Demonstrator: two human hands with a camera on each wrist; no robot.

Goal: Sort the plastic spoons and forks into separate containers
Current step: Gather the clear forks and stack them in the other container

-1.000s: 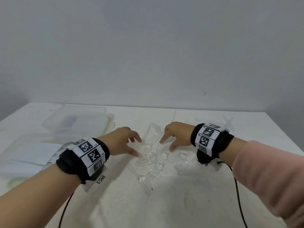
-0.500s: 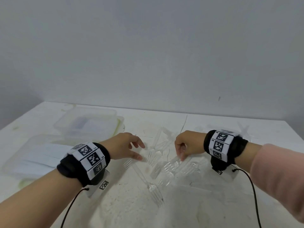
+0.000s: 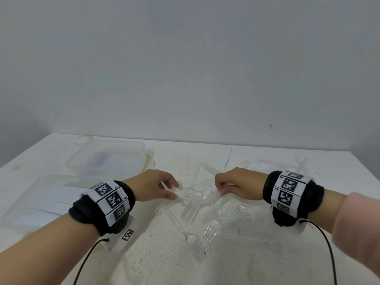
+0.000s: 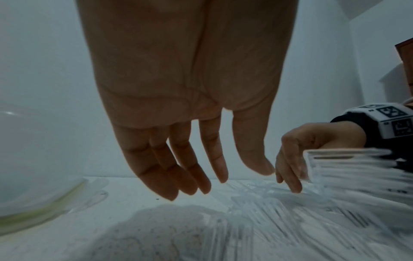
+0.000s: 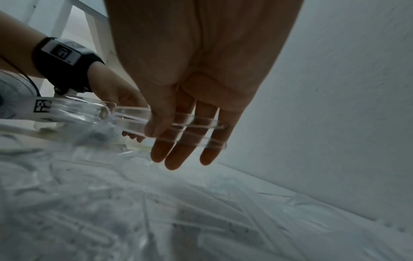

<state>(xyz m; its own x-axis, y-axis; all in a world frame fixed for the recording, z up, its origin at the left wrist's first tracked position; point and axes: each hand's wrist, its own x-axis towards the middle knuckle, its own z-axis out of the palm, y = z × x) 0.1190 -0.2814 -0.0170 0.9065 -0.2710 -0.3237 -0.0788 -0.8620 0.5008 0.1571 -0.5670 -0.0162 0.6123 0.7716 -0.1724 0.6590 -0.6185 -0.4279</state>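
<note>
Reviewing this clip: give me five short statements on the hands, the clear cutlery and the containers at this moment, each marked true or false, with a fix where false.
1. The right hand pinches clear cutlery handles. True.
2. The left hand grips a fork. False: its fingers are loose and hold nothing.
3. Clear forks lie loose on the table. True.
4. The clear containers sit to the person's right. False: they sit to the left.
5. Both wrists wear black bands with printed markers. True.

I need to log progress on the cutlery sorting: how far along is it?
Barely begun. Done: nothing visibly sorted; whether the two clear containers at the left hold any cutlery is unclear. In hand: the right hand pinches clear plastic handles; the left hand hovers open. Left: a pile of clear forks on the table.
</note>
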